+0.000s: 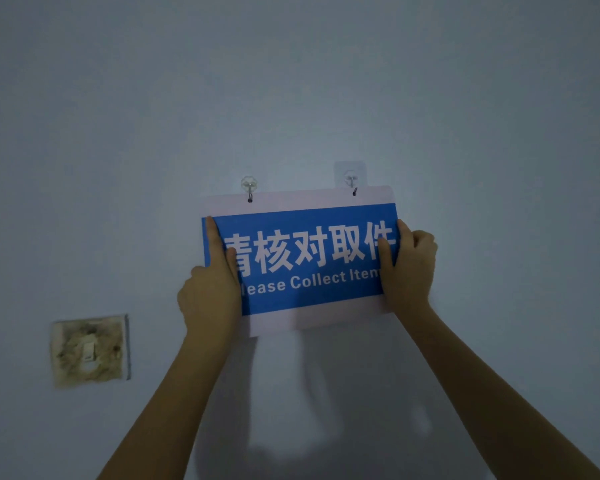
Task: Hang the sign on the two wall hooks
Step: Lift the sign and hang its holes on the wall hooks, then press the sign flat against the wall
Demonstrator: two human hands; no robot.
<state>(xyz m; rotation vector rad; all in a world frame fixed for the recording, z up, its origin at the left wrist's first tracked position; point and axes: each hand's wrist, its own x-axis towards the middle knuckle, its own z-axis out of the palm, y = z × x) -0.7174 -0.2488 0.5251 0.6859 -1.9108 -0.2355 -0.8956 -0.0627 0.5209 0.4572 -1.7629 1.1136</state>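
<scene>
A blue sign [305,261] with white borders, white Chinese characters and English text lies flat against the pale wall. Its two top holes sit at the two clear wall hooks, the left hook [248,186] and the right hook [350,178] on its square adhesive pad. The sign tilts slightly, its right side higher. My left hand [210,289] grips the sign's left edge, index finger stretched up along it and thumb on the front. Over at the right edge, my right hand [409,265] holds the sign with its thumb on the face.
A stained, dirty wall switch [89,349] sits low on the left of the wall. Shadows of the sign and my arms fall on the wall below the sign.
</scene>
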